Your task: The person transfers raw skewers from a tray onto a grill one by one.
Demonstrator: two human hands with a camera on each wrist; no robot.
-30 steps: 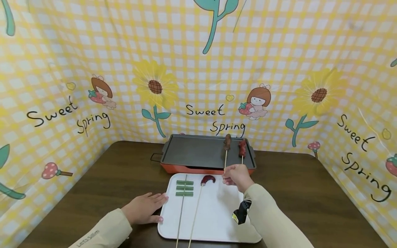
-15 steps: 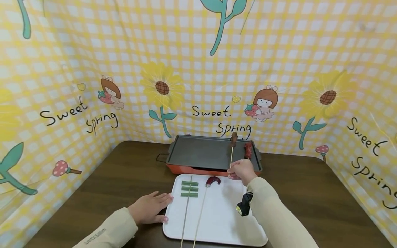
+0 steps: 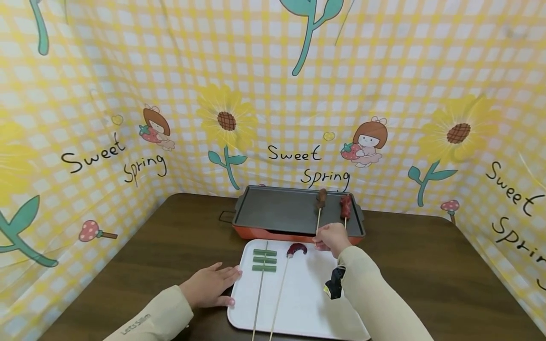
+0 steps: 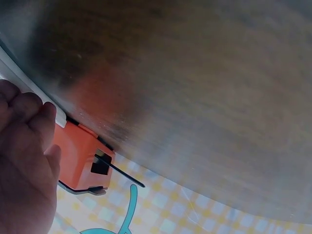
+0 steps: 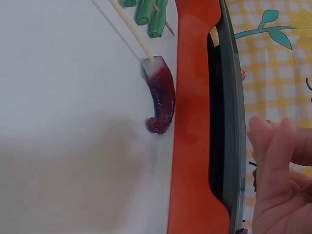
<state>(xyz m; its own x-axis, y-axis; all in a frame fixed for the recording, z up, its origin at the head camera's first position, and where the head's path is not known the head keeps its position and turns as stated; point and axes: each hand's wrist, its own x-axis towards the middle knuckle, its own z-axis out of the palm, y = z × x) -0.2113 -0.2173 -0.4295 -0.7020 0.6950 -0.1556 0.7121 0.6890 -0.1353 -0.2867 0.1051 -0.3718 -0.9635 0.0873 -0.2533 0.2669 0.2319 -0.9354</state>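
My right hand [image 3: 333,238] pinches the stick of a skewer of brown meat [image 3: 321,199], whose meat end is over the right part of the dark griddle [image 3: 277,208]. Just right of it, a skewer of red meat [image 3: 346,207] lies on the griddle, its stick running down behind my hand. My left hand [image 3: 211,285] rests with extended fingers at the left edge of a white tray [image 3: 315,303]. On that tray lie a skewer of green pieces [image 3: 264,260] and a skewer with a dark red curled piece [image 3: 297,249], also seen in the right wrist view [image 5: 163,95].
The griddle sits on an orange base [image 3: 256,233] behind the tray, with a wire handle [image 3: 224,217] at its left. Both tray skewers' sticks reach past its front edge. A yellow checked cloth [image 3: 264,94] surrounds the brown wooden table [image 3: 141,255].
The brown meat skewer rose slightly, then came down toward the griddle and a little left, away from the red one. My left hand has stayed by the tray. The head view has shifted slightly.
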